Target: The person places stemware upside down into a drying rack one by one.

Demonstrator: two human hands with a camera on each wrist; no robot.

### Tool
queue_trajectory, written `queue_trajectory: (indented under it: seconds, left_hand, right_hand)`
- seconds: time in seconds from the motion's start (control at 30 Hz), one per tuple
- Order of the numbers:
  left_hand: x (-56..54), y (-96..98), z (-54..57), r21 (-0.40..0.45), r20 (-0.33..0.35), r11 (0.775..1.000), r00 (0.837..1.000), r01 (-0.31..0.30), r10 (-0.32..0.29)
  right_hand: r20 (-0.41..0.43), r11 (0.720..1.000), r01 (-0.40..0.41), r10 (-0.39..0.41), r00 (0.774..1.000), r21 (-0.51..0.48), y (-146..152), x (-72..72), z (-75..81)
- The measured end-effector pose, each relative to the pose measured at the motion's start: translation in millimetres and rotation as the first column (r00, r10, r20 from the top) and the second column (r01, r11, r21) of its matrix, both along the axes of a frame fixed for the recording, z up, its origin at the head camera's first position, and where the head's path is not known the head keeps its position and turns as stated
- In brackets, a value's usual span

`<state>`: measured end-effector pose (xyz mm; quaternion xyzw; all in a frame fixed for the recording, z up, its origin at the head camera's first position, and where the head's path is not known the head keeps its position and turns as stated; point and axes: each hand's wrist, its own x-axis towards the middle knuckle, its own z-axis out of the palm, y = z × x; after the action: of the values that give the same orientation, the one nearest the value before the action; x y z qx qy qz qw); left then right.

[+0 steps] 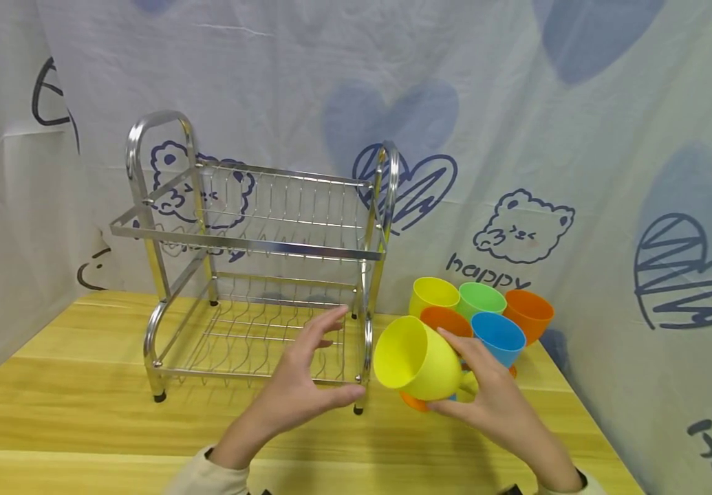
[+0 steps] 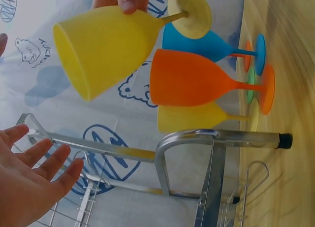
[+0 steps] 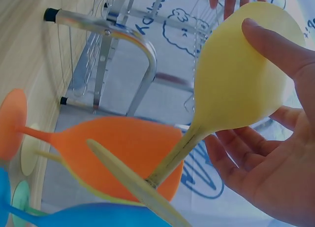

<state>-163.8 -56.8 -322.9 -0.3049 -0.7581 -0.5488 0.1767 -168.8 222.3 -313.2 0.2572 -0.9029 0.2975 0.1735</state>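
Observation:
My right hand point(image 1: 492, 392) grips a yellow plastic goblet point(image 1: 420, 361) round its bowl, thumb on one side and fingers on the other. The goblet is raised and tipped, its mouth toward the left and its stem and foot toward the right, as the right wrist view shows. My left hand point(image 1: 300, 381) is in the air left of the goblet, fingers spread, holding nothing. Behind the left hand stands a two-tier metal dish rack point(image 1: 250, 244). In the left wrist view an orange goblet point(image 2: 192, 79) and a blue goblet point(image 2: 197, 42) stand upright behind the held one.
More goblets stand grouped right of the rack: a yellow one point(image 1: 435, 294), a green one point(image 1: 482, 300) and a second orange one point(image 1: 529, 314). They rest on a wooden table point(image 1: 83, 412). A patterned cloth point(image 1: 281, 82) hangs behind and along the sides.

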Motion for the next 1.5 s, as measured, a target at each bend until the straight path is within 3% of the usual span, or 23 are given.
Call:
queue_trajectory:
  seconds: [0.3, 0.63, 1.1, 1.37, 1.5]
  left_hand:
    - [-3.4, 11.8, -4.7, -0.016, -0.060, 0.999, 0.998, 0.030, -0.031]
    - [-4.7, 19.8, -9.1, -0.096, -0.041, 0.995, 0.999, 0.029, -0.033]
    - [-3.2, 20.7, -10.4, -0.118, -0.042, 0.993, 0.999, 0.017, -0.022]
    - [-4.3, 19.4, -11.3, -0.051, -0.025, 0.997, 0.998, 0.051, -0.052]
    - [-4.7, 17.7, -11.2, 0.022, -0.016, 0.998, 0.998, 0.065, -0.065]
  right_hand:
    - [-0.012, 0.997, -0.066, 0.067, 0.998, 0.029, -16.0, 1.1, -0.6]
    - [-0.066, 0.990, -0.089, 0.097, 0.993, 0.106, -28.3, 1.5, -5.6]
    - [-0.059, 0.987, -0.046, 0.056, 0.997, 0.154, -31.3, 4.4, -6.7]
    - [-0.123, 0.986, -0.030, 0.051, 0.991, 0.163, -32.5, 8.5, -6.4]
    - [-0.242, 0.986, -0.039, 0.078, 0.967, 0.164, -32.3, 12.6, -4.4]
